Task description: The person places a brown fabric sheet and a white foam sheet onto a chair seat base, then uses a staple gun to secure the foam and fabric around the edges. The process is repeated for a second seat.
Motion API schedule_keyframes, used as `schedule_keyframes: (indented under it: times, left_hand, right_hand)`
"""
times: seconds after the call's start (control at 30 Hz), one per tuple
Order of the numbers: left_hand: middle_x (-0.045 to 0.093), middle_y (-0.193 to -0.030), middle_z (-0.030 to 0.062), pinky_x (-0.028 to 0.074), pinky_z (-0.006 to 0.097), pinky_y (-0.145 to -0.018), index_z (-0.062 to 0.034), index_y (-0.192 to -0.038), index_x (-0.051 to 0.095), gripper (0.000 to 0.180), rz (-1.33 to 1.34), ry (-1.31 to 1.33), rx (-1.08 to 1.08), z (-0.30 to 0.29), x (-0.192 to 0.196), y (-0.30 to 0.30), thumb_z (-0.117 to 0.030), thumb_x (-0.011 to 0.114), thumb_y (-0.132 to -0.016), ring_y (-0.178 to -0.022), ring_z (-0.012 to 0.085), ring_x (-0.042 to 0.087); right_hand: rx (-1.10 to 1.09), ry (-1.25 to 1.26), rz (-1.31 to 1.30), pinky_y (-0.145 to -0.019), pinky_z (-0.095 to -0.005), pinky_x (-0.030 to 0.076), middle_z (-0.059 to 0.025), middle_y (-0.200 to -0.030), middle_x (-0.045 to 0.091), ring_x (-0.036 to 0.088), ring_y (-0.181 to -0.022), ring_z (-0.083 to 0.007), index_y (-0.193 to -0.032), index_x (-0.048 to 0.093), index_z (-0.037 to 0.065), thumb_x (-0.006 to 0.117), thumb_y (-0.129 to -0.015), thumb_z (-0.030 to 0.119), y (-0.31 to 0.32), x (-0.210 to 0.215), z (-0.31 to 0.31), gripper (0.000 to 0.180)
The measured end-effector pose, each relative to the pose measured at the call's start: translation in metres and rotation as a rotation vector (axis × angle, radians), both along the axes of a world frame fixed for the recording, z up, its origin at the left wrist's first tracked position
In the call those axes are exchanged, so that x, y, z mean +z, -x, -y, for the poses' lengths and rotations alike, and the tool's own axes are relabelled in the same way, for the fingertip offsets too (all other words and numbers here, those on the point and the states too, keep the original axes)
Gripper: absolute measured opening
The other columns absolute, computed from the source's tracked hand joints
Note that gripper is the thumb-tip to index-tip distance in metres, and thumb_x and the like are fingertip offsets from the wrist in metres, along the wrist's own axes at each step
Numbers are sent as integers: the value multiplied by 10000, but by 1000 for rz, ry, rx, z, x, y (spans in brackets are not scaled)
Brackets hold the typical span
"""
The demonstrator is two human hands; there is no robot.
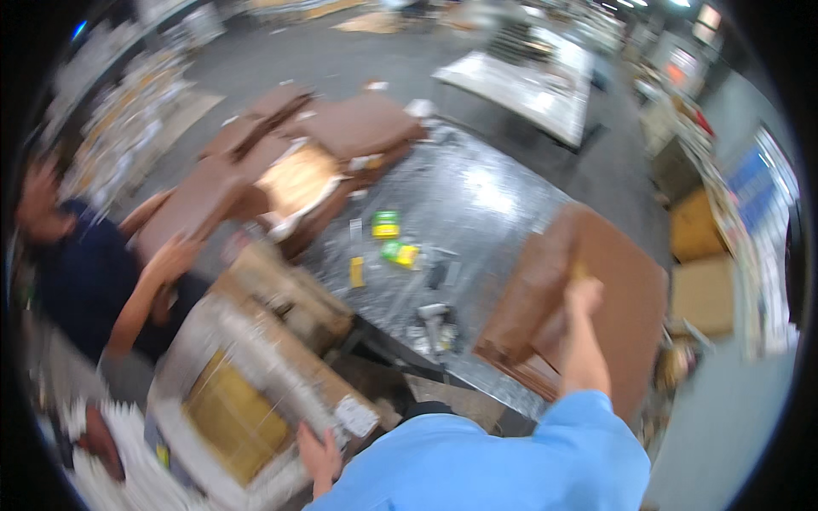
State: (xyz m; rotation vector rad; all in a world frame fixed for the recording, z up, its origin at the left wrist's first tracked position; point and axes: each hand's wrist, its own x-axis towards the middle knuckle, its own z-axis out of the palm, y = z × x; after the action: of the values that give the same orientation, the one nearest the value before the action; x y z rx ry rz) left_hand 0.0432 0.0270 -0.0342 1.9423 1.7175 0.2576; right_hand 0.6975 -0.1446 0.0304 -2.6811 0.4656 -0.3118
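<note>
Nearest, at lower left, the person's left hand [319,456] is resting loosely open beside a wrapped bundle [256,383]; blur is hiding whether they are touching. To the right, the right hand [584,294] is curling over a brown panel [626,315] lying on the near right end of a dark counter [486,204]; whether its grip is grasping anything, I cannot tell. Work there seems partway: the panel's right side is looking smooth, its left creased and unsettled. Farther along, a grey tool [434,319] and green-and-yellow packs [386,223] are lying apart from both hands. At left, a co-worker [77,272] is holding a brown cushion [192,209]. Beyond, piled brown pieces [362,123] are looking fully covered, while a pale patch [300,179] among them is showing bare, apparently unfinished.
</note>
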Motion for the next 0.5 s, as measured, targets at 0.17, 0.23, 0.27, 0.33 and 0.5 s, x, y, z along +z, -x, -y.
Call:
schedule_keyframes:
  times: [0.17,0.23,0.27,0.33,0.5]
  left_hand:
    - [519,-1562,364,404,562,-1222,97,-1613,402,828,20,-140,61,-20,5,-35,-387,710,-1016,-1432,530,506]
    - [525,-1545,356,429,563,-1193,93,-1613,400,828,-14,-137,152,5,10,-16,-393,707,-1018,-1389,531,531]
    - [528,-1536,353,440,562,-1180,92,-1615,397,830,-10,-174,46,-19,26,-31,-395,706,-1019,-1368,530,542]
    - [531,-1523,348,458,559,-1154,91,-1616,396,830,8,-119,151,13,22,-7,-399,704,-1020,-1331,522,561]
    - [545,-1495,334,493,556,-1095,76,-1615,410,823,35,-184,-4,0,27,-5,-395,713,-1012,-1263,507,592]
  right_hand:
    - [159,-34,-21,-934,-528,615,-258,-1134,807,785,-1101,-430,-1122,814,-25,622,-1081,377,-18,11,74,447]
    - [405,-25,109,-1101,-493,529,-205,-1427,733,691,-1300,-412,-1385,745,44,596,-1095,534,-33,11,48,589]
    - [360,-58,21,-1127,-455,508,-196,-1428,736,683,-1322,-377,-1436,713,29,589,-1113,532,-19,15,94,610]
    - [634,-66,4,-1098,-419,513,-170,-1401,751,698,-1274,-342,-1414,722,28,583,-1136,484,-51,47,44,552]
    - [594,146,471,-915,-505,613,-197,-1080,836,788,-1010,-405,-1077,872,44,735,-1007,438,-23,117,94,423]
